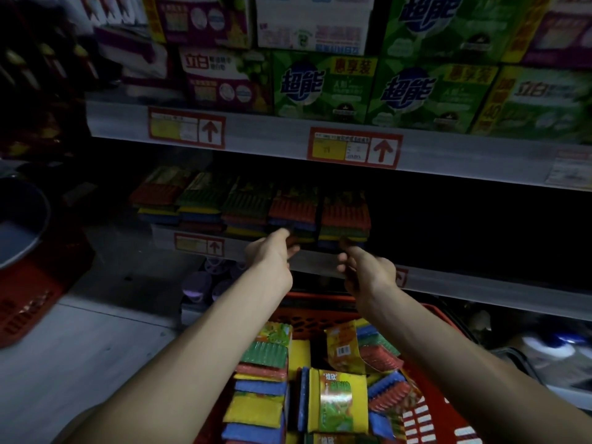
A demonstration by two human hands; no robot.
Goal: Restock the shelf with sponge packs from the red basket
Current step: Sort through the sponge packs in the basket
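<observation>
A row of sponge packs [345, 216] stands on the dim middle shelf [480, 283]. My left hand [272, 254] reaches the fourth stack [293, 213], thumb and curled fingers pinching its lower left corner. My right hand [365, 270] is at the rightmost stack, its thumb tip touching the stack's bottom edge. Its fingers are curled below, in front of the shelf strip, and in the dim light I cannot tell whether they hold anything. Beneath my forearms, the red basket [320, 312] holds several loose sponge packs [339, 402].
Detergent boxes [320, 84] fill the shelf above, with price tags [354, 148] on its edge. To the right of the sponge row the shelf is dark. A second red basket [28, 302] with a grey tub [19, 222] stands on the floor at left. Purple items [205, 283] sit on the bottom shelf.
</observation>
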